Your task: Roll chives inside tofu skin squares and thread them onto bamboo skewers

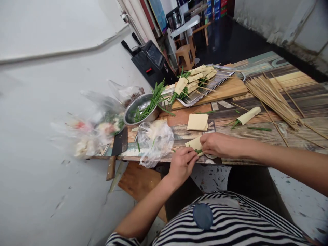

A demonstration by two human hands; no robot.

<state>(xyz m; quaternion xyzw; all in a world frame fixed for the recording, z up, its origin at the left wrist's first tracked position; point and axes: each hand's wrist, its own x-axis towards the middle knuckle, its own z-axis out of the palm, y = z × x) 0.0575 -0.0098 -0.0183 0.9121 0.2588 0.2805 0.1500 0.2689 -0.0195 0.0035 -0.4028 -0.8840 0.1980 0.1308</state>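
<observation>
At the table's near edge, my left hand (182,162) and my right hand (216,145) are both closed on a pale yellow tofu sheet (192,142). Green chives (198,151) lie in its fold, partly covered by my fingers. My left hand pinches the left end of the near edge; my right hand grips the right side. Just beyond lies a small stack of square tofu sheets (197,122). Farther right, a rolled tofu sheet (249,115) with chives sticking out rests by a thin skewer.
Many bamboo skewers (273,99) lie on the right. Skewered rolls cover a metal tray (202,100) on a wooden board (237,89). At left are a metal bowl (128,118) of chives, plastic bags (156,140) and a cleaver (120,141) overhanging the edge. A black machine (153,63) stands behind.
</observation>
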